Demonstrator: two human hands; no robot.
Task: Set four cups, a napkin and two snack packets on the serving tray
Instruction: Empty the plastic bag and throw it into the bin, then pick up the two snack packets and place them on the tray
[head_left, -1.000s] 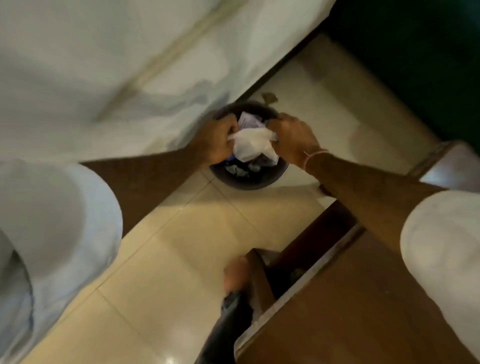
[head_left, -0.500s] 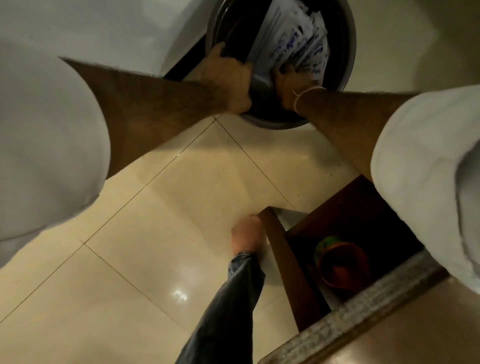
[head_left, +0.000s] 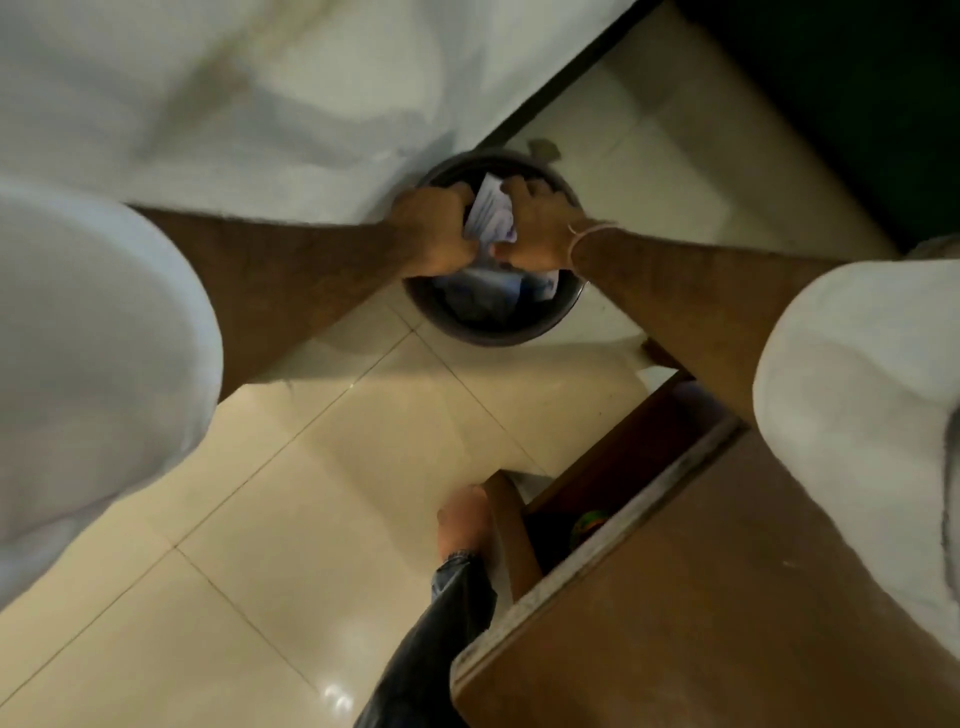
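Observation:
Both my hands reach down over a dark round waste bin (head_left: 493, 332) on the tiled floor. My left hand (head_left: 436, 231) and my right hand (head_left: 535, 223) are closed from either side on a crumpled white paper wad with blue print (head_left: 488, 215), held just above the bin's mouth. More crumpled paper and wrappers (head_left: 488, 293) lie inside the bin. No cup, tray, napkin or snack packet is in sight.
A white bedsheet (head_left: 234, 93) hangs at the upper left, touching the bin. A brown wooden table (head_left: 701, 597) fills the lower right, with an orange and green object (head_left: 592, 522) under it. My bare foot (head_left: 462, 525) stands beside the table leg. Dark green wall at upper right.
Half a second ago my hands were deep in the bin and the camera was close. Now the view has pulled back up, and both hands hold the paper wad at the bin's mouth.

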